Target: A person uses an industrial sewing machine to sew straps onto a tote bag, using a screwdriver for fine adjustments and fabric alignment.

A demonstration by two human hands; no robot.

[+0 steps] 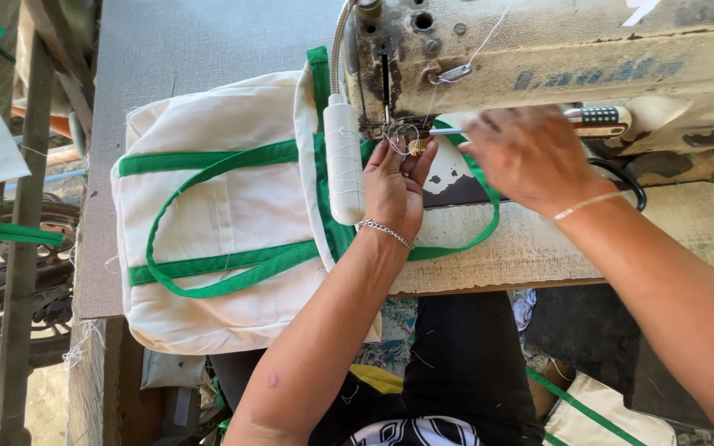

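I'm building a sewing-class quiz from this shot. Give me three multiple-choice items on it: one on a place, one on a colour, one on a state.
1. Where does the cream bag lie?
A. left of the sewing machine
B. on the floor
C. on the person's lap

2. What colour are the bag's straps?
A. red
B. green
C. black

3. What is the left hand doing?
A. resting flat on the bag
B. fingers raised at the needle area
C. hanging below the table

Answers: 1 A, the bag spreads leftward from the machine head. 2 B, the straps show green. 3 B, its fingertips sit by the needle, opposite the right hand.
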